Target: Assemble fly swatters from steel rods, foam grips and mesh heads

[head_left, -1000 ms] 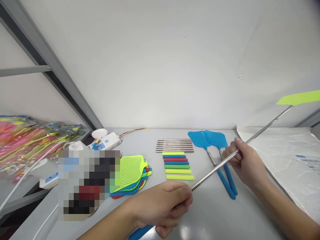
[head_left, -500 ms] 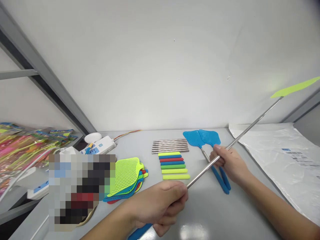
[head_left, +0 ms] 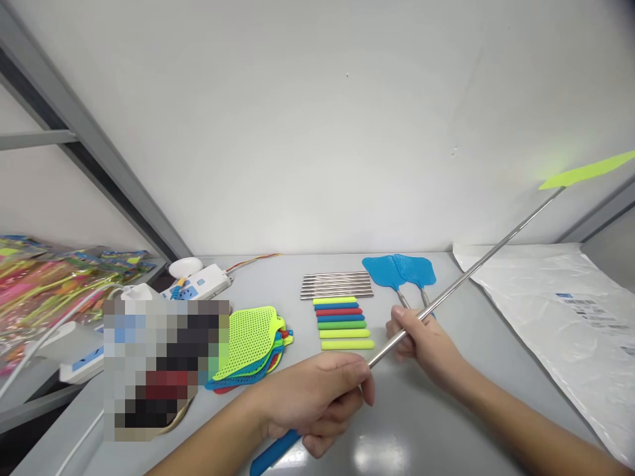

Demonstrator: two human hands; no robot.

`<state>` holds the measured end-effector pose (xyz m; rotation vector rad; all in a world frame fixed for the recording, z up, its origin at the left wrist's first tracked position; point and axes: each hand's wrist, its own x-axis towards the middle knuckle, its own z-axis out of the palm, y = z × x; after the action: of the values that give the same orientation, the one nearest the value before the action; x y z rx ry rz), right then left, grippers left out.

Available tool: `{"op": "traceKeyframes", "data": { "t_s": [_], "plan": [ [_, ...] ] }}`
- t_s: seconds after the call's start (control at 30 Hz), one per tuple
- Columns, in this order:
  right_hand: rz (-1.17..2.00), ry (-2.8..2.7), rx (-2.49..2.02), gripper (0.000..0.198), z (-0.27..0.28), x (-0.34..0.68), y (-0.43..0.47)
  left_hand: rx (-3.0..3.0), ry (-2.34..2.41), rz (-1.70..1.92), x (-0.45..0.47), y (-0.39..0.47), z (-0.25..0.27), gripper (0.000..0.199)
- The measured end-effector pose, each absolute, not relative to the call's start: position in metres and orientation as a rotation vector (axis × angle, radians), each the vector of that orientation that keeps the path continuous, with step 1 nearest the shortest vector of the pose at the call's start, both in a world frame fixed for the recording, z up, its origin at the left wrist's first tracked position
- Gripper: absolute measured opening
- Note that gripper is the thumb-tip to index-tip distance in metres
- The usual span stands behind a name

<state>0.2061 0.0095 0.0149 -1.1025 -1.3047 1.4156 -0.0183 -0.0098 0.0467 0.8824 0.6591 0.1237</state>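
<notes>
Held slantwise over the table is a fly swatter [head_left: 489, 257] with a steel rod, a yellow-green head [head_left: 588, 170] seen edge-on at the far right, and a blue handle [head_left: 274, 452] at lower left. My left hand [head_left: 322, 396] is closed around its lower part, just above the handle. The fingers of my right hand [head_left: 421, 337] are closed on the rod further up. Beyond the right hand lie two blue fly swatters [head_left: 397, 271]; that hand and arm hide their handles. Several coloured handles [head_left: 342, 325] lie in a column left of the right hand.
Behind the handles lie several steel rods [head_left: 337, 285]. Perforated swatter heads [head_left: 251, 337] are stacked on the left, beside a blurred-out patch and a power strip [head_left: 208, 281]. Bagged colourful goods [head_left: 54, 284] sit far left; a white plastic bag [head_left: 536, 297] covers the right side.
My right hand has slid down the rod toward my left hand. The left hand and the swatter's head have hardly moved.
</notes>
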Motion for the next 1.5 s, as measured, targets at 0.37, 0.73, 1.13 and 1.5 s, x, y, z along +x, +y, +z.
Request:
{"op": "traceKeyframes", "data": {
  "t_s": [0.37,0.73,1.13,1.5],
  "plan": [
    [1.064,-1.362,-1.226,0.054,0.025,0.233,0.013,1.118,0.737,0.024,-0.024,0.000,0.062,0.036],
    [0.988,-1.111,-1.112,0.051,0.030,0.249,0.022,1.242,0.801,0.105,-0.037,0.007,0.053,0.038],
    [1.102,-0.854,-1.002,0.050,0.026,0.213,0.001,1.178,0.811,0.105,-0.033,0.002,0.053,0.042],
    [1.323,-1.125,-0.956,0.046,0.024,0.211,0.002,1.105,0.777,0.147,-0.029,0.001,0.049,0.040]
  ]
}}
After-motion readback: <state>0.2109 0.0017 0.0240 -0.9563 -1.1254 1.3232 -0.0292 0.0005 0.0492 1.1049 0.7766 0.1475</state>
